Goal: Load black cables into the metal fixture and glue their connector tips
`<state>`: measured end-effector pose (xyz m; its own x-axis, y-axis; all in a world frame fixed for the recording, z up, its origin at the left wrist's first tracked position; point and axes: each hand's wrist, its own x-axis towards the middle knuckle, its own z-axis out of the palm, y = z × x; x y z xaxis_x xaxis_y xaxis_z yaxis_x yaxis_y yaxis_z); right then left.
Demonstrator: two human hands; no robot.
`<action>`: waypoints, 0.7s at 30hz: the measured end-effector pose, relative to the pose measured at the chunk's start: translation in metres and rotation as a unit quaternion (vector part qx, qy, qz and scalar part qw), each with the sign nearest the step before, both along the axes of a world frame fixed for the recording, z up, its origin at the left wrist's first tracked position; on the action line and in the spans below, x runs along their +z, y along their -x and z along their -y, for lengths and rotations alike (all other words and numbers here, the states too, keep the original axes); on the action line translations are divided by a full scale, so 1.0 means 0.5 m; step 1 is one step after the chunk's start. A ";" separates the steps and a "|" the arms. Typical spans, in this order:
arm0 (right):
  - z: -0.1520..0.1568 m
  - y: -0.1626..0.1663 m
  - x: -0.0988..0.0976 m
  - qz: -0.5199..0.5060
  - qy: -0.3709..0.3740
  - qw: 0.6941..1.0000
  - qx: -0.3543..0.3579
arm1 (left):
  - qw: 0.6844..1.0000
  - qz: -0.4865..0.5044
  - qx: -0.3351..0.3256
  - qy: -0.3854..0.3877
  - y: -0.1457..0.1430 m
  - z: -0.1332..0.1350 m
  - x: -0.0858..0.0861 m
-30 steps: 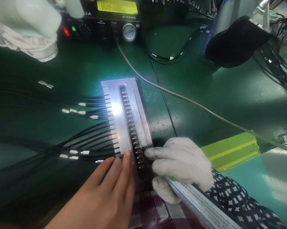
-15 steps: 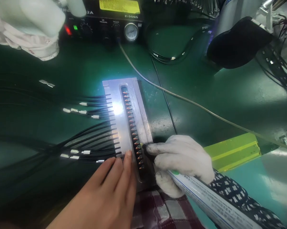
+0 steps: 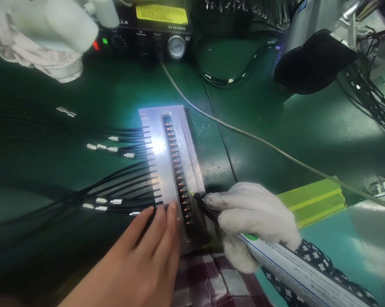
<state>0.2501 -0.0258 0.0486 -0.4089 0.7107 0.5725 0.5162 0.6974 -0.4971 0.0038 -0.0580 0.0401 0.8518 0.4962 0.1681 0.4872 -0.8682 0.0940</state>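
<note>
A slotted metal block [image 3: 188, 140] lies on the green bench, with black wires [image 3: 115, 183] entering its left edge. In its long slot sits a row of small terminals [image 3: 179, 170] with copper-coloured wire ends. My bare left hand [image 3: 147, 251] rests its outstretched fingertips on the block's lower left part and the wires there. My right hand [image 3: 256, 213], in a white glove, is closed round a white printed dispensing tube [image 3: 295, 264] with a black nozzle. The nozzle's thin yellowish tip is at the slot's right edge, near the lower terminals; contact cannot be made out.
A black control box [image 3: 147, 38] with a dial gauge stands at the back. From it a clear hose [image 3: 243, 131] runs to the right. A white cloth-like item [image 3: 51, 64] lies upper left, a grey and black device [image 3: 314, 59] upper right. Yellow-green tape [image 3: 314, 200] lies right.
My right hand and the tube have shifted slightly right, and the tip has drawn back a little from the terminals. My left hand keeps its place on the block. The view has shifted slightly.
</note>
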 end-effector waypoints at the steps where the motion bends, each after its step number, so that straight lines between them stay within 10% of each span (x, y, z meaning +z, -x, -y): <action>1: 0.006 0.002 0.002 -0.001 0.015 1.000 -0.008 | 1.000 0.002 -0.002 0.007 0.005 0.007 -0.004; 6: 0.030 0.018 0.005 0.006 0.107 0.993 -0.056 | 0.999 0.000 -0.028 0.047 0.027 0.034 -0.023; 14: 0.001 -0.004 -0.040 0.038 0.027 0.997 0.064 | 0.999 -0.014 -0.025 0.045 0.038 0.043 -0.037; 21: 0.010 0.009 -0.032 0.069 0.054 0.996 0.024 | 0.998 -0.026 -0.026 0.057 0.040 0.049 -0.042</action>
